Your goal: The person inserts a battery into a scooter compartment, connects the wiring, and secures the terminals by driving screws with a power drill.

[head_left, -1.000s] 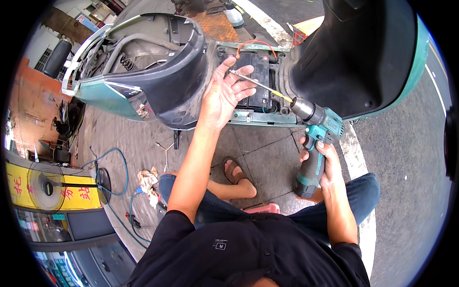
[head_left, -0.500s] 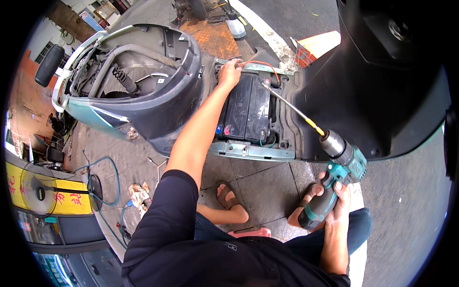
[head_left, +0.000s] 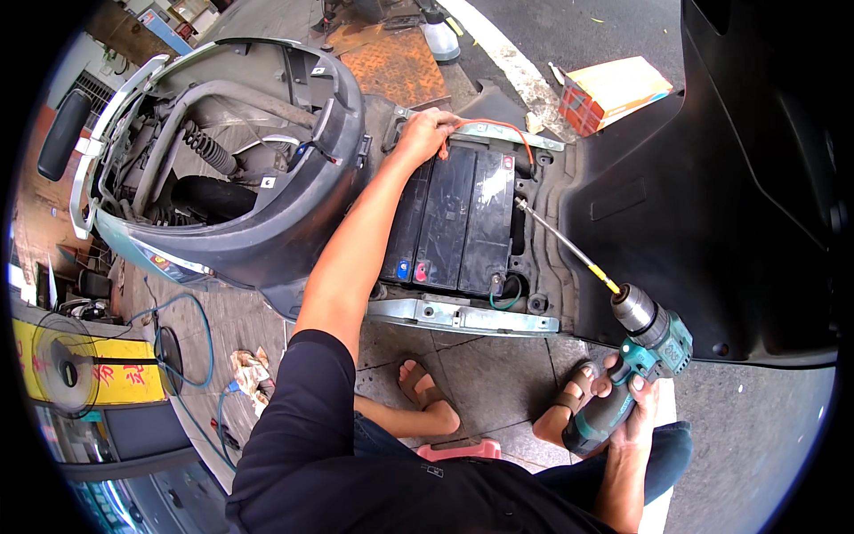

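Note:
My left hand (head_left: 427, 135) reaches over the far edge of a black battery pack (head_left: 463, 218) set in the scooter's floor bay. Its fingers are closed on a red cable (head_left: 489, 123), which arcs right and down beside the batteries; the gripped end is partly hidden. In my right hand (head_left: 633, 400) is a teal-and-black cordless drill (head_left: 658, 347), held by its grip. Its long bit (head_left: 574, 245) points up and left, with the tip by the right edge of the batteries. Blue and red terminals (head_left: 413, 270) show at the near side, and a green wire (head_left: 507, 298) at the near right corner.
The scooter's open rear body (head_left: 231, 151) lies to the left, its dark front panel (head_left: 694, 222) to the right. Beyond the bay are an orange box (head_left: 614, 89) and a spray bottle (head_left: 440, 40). A pink stool (head_left: 461, 449) is under me. A fan (head_left: 67, 365) stands left.
The view has shifted, so the scooter appears larger and lower. My left hand stays on the red cable, its orange end now showing below the fingers. The drill sits slightly lower and farther right.

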The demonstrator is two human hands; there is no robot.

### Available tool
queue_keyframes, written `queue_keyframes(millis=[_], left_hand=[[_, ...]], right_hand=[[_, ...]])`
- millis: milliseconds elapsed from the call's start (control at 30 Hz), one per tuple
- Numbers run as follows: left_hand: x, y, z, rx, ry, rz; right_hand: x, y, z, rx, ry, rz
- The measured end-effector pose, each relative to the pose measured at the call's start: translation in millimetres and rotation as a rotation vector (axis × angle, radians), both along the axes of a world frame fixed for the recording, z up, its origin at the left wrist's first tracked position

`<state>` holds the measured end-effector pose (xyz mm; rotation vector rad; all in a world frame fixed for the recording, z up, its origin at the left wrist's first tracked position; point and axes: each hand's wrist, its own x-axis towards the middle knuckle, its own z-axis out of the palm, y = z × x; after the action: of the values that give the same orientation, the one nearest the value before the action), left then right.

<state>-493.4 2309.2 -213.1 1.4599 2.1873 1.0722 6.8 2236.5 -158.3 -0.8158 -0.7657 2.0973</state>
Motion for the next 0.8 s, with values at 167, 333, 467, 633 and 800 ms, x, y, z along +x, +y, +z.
queue_keyframes(millis=[167, 333, 467, 633, 800], left_hand=[[12, 5, 4, 0.0, 0.048, -0.002], [-2, 8, -5, 0.092, 0.457, -0.137], [5, 15, -2, -0.051, 0.458, -0.142], [3, 26, -16, -0.085, 0.832, -0.031], [23, 35, -17, 0.184, 0.694, -0.112]], right_hand=[[-3, -2, -3, -0.015, -0.022, -0.012], [-8, -2, -4, -0.033, -0.012, -0.014], [-5, 0, -6, -0.011, -0.029, -0.009], [-10, 0, -3, -0.015, -0.025, 0.005], [-10, -2, -2, -0.019, -0.031, 0.008]])
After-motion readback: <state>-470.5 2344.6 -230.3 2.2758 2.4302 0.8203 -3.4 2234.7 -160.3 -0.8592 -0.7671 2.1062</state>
